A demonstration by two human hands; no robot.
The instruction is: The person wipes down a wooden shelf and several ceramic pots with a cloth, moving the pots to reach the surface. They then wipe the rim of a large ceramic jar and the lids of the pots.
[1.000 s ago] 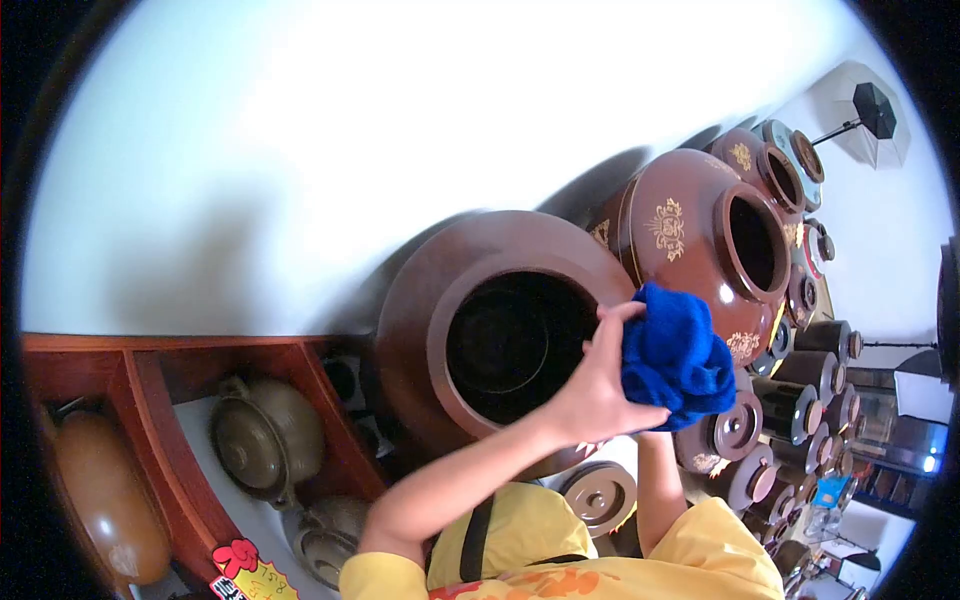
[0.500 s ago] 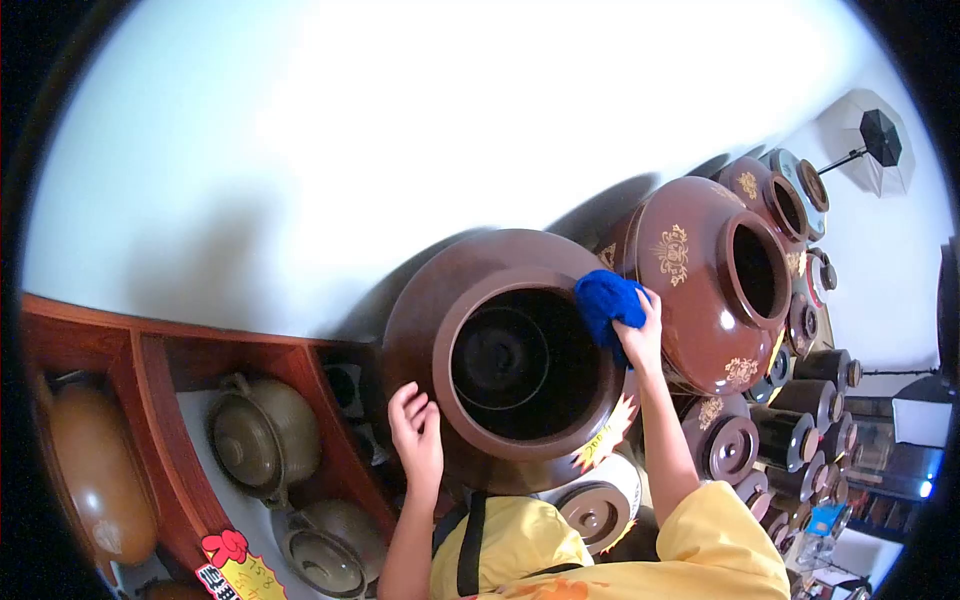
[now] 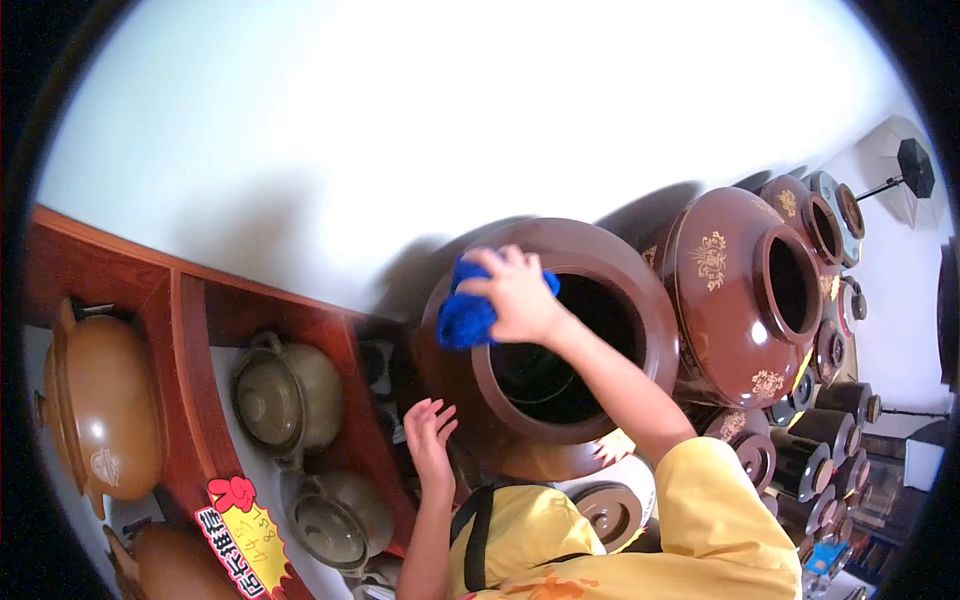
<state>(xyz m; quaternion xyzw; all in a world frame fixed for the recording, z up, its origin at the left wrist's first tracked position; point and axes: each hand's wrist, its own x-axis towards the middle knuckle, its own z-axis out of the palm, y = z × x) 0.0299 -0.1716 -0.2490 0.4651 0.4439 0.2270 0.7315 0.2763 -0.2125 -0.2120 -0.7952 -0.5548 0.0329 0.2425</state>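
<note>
A large brown glazed jar with a wide open mouth stands in front of me, its inside dark. My right hand grips a blue cloth and presses it against the jar's upper left shoulder, beside the rim. The right forearm crosses over the mouth and hides part of it. Low on the left side of the jar, my left hand is raised with its fingers apart and holds nothing. A yellow price tag on the jar's near side is mostly covered by my right arm.
Another big brown jar with gold patterns stands close on the right, with several smaller lidded jars beyond it. To the left, a wooden shelf holds clay pots and a yellow-red price sign. A white wall rises behind.
My right hand has carried the blue cloth from the right side of the rim across to the upper left shoulder. The view has shifted, and my left hand sits slightly lower and farther right.
</note>
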